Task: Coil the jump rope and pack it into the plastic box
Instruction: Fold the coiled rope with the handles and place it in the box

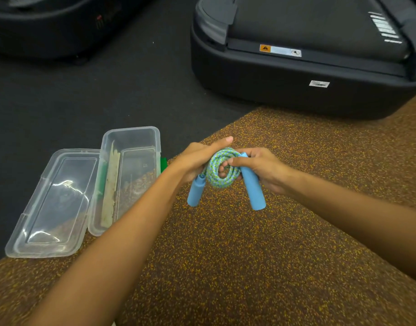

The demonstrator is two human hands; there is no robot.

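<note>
Left hand (196, 161) and right hand (263, 169) both grip coiled jump rope (212, 171), handles (252, 184) hanging; plastic box (131, 132) open at mat's (225, 255) left edge, lid (51, 203) beside it

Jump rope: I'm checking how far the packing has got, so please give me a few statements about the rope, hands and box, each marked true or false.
1. The left hand and right hand together hold the coiled jump rope. True.
2. The rope lies inside the plastic box. False: it is in the hands, to the right of the box.
3. The lid covers the box. False: it lies flat beside the box, on its left.
4. The blue handles hang downward from the coil. True.
</note>
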